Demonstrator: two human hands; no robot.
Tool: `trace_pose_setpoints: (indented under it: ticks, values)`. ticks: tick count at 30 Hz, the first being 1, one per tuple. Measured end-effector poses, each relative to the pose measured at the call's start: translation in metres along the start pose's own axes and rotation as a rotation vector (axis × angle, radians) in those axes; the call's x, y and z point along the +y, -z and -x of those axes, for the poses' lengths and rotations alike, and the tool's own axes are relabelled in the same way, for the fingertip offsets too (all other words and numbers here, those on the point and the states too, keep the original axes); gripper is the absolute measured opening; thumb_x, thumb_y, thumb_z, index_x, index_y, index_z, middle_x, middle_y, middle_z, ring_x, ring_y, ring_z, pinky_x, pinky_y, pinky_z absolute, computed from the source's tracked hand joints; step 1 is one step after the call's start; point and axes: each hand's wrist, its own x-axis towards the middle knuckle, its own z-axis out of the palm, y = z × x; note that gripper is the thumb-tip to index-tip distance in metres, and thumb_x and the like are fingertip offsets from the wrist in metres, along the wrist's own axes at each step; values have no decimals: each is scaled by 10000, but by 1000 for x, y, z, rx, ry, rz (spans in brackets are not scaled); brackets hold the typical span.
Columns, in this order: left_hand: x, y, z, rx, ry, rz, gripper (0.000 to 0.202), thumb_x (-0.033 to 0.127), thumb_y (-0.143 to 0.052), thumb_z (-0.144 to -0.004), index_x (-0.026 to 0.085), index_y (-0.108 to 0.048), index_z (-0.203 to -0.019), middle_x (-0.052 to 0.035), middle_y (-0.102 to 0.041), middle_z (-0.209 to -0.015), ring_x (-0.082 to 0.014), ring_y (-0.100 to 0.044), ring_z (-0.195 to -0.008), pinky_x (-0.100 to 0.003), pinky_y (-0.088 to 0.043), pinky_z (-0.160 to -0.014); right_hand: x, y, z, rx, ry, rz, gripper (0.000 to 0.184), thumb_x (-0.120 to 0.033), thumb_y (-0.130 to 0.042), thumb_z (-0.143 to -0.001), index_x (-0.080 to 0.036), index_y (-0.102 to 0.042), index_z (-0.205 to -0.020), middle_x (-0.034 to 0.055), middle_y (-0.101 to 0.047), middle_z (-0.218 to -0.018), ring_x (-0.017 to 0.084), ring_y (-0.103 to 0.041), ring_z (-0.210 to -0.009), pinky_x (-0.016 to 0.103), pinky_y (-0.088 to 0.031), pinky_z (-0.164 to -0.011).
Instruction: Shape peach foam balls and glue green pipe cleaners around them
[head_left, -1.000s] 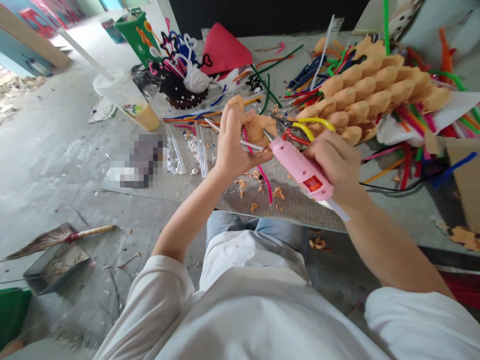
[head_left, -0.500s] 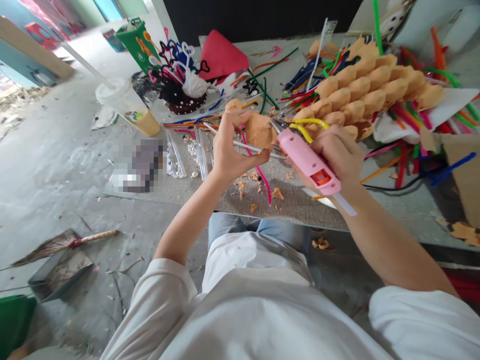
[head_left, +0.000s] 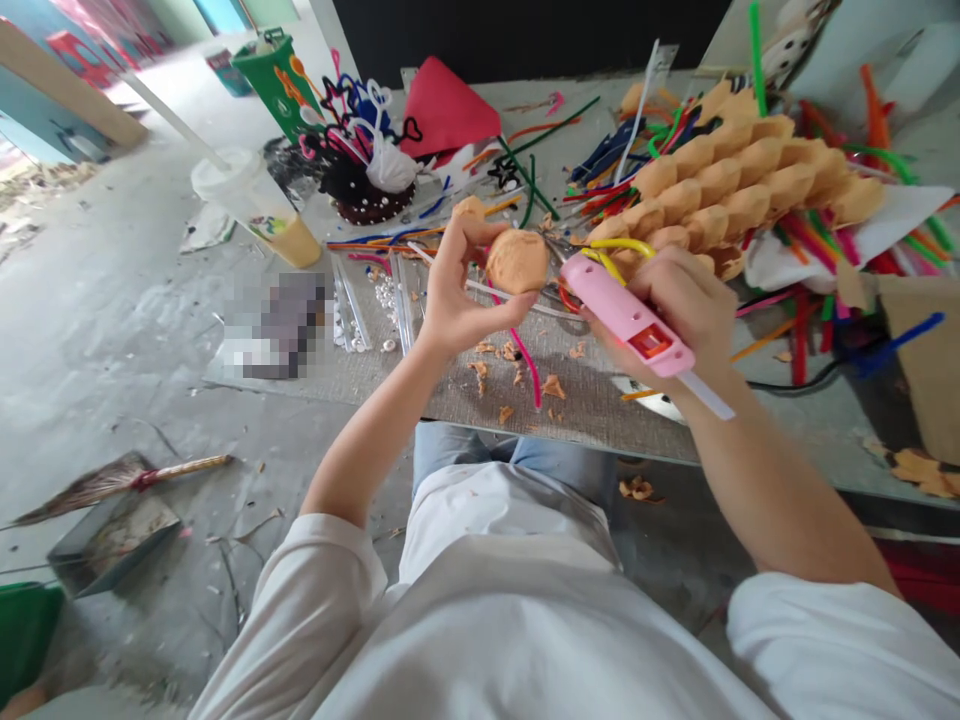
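Observation:
Between the thumb and fingers of my left hand (head_left: 454,290) is a round, tan cup piece (head_left: 517,264), of the same colour and texture as the egg tray. My right hand (head_left: 694,300) is wrapped round a pink hot glue gun (head_left: 626,312), with a whitish glue stick (head_left: 709,394) poking out of its back end. The gun's front end points at the cup piece, with a small gap between them. A tool with yellow handles (head_left: 622,243) shows just behind the gun, partly hidden. The tan egg tray (head_left: 735,185) lies beyond my right hand.
Coloured pipe cleaners (head_left: 529,180) and tan scraps (head_left: 553,386) litter the table (head_left: 442,400). A tilted-looking drink cup (head_left: 259,205) with a straw stands at left. Near it are a decorated dark ring (head_left: 375,203) and a green bin (head_left: 274,85). A dark cable (head_left: 795,385) runs right.
My right hand has drawn the glue gun slightly right and down, away from the cup piece. My left hand has turned the piece, so its rounded face now shows.

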Motion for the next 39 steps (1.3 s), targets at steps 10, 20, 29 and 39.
trace_pose_setpoints:
  ticks: [10, 20, 29, 39]
  values:
    - [-6, 5, -9, 53, 182, 358, 549, 731, -767, -742, 251, -574, -923, 24, -535, -809, -108, -582, -726, -258, -493, -677, 7, 2, -3, -701, -224, 19, 315, -389, -666, -813, -220, -556, -1055, 131, -628, -1131, 294, -652, -959, 399, -504, -716]
    - [-17, 8, -9, -8, 436, 386, 673, 790, -847, -568, 275, -639, -948, 11, -603, -885, -159, -649, -828, -328, -549, -766, 46, -2, -15, -563, -328, 191, 385, -373, -670, -838, -193, -645, -1178, 170, -628, -1261, 369, -601, -1256, 573, -503, -1065]
    - [-13, 12, -9, -4, 470, 468, 657, 708, -871, -597, 264, -691, -1047, 5, -671, -913, -118, -636, -787, -265, -512, -718, 53, -51, -32, -530, -592, 542, 402, -405, -725, -790, -125, -659, -1071, 248, -713, -978, 425, -700, -956, 591, -550, -814]
    - [-4, 11, -14, 77, 495, 530, 622, 677, -905, -547, 246, -693, -942, 24, -632, -819, -100, -592, -724, -254, -505, -687, 7, -13, -24, -277, -382, 289, 484, -559, -660, -809, -246, -508, -1146, 81, -688, -870, 316, -681, -818, 425, -497, -672]
